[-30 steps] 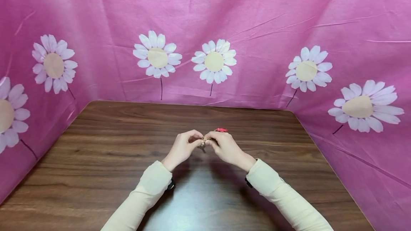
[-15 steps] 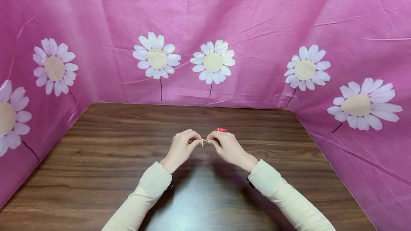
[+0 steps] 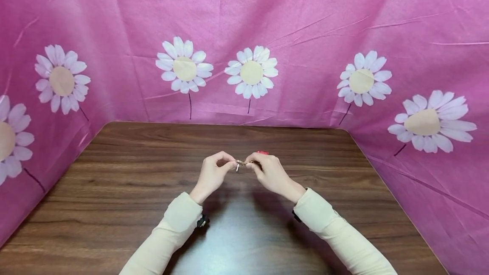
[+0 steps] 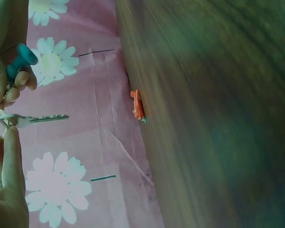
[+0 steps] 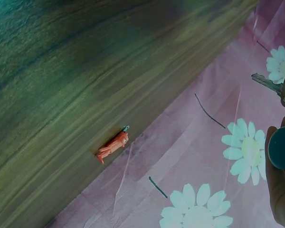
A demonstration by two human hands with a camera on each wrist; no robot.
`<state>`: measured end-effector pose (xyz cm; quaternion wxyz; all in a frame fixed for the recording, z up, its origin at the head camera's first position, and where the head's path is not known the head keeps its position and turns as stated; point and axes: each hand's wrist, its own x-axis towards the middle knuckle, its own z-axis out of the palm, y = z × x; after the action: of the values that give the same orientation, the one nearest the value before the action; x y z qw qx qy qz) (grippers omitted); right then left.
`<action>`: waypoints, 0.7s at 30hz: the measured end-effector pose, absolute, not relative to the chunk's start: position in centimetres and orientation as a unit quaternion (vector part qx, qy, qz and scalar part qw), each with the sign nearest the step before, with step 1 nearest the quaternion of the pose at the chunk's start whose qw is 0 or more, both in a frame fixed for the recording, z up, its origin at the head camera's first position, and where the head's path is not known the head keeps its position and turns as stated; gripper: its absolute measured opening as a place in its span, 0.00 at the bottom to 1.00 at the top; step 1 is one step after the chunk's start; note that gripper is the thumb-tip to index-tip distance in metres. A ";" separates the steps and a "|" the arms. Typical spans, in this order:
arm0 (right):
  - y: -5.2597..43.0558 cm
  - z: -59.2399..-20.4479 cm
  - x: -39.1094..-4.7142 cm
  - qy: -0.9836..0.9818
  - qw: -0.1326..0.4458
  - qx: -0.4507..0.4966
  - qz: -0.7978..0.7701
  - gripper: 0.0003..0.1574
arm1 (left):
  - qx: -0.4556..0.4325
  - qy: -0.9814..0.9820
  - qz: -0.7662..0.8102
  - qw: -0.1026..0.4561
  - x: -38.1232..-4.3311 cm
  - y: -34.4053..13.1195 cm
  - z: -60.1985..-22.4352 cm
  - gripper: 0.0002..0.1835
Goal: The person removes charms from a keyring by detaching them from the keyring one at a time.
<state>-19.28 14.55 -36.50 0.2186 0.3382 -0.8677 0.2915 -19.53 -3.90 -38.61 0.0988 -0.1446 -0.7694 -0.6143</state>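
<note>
My left hand [image 3: 211, 173] pinches a gold-coloured key ring [image 3: 240, 163] between thumb and forefinger. From the ring hangs a metal key [image 4: 47, 118], its toothed blade standing out in both wrist views. The right hand [image 3: 269, 174] meets it from the other side, pinching a short gold-coloured chain joined to the ring. By the right-hand fingers is a teal, spool-shaped charm [image 4: 22, 61], seen as a round disc in the right wrist view. Fingertips partly hide where ring and chain join. Both hands are raised above the table.
A small red-orange figure charm [image 5: 112, 146] with a metal loop lies on the wooden table [image 3: 153, 152], beyond the right hand. Pink cloth [image 3: 298, 20] printed with white daisies surrounds the table's back and sides.
The left hand has drawn slightly left, away from the right. More of the ring and key shows between the fingers. The red-orange figure has stayed on the table.
</note>
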 end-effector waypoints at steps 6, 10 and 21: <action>14.3 -36.4 -19.4 -0.865 0.211 0.332 0.313 0.03 | -0.116 -0.742 -0.656 0.072 -19.2 -3.9 -38.0 0.03; 13.9 -36.2 -19.4 -0.864 0.170 0.299 0.368 0.02 | -0.120 -0.735 -0.664 0.068 -19.3 -4.0 -37.7 0.05; 13.3 -36.3 -19.8 -0.870 0.122 0.236 0.416 0.05 | -0.139 -0.761 -0.632 0.050 -19.8 -4.4 -38.8 0.08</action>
<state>-19.80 13.34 -36.32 0.1225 0.2356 -0.8697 0.4162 -19.80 -4.39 -38.77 0.0496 -0.1393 -0.7610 -0.6317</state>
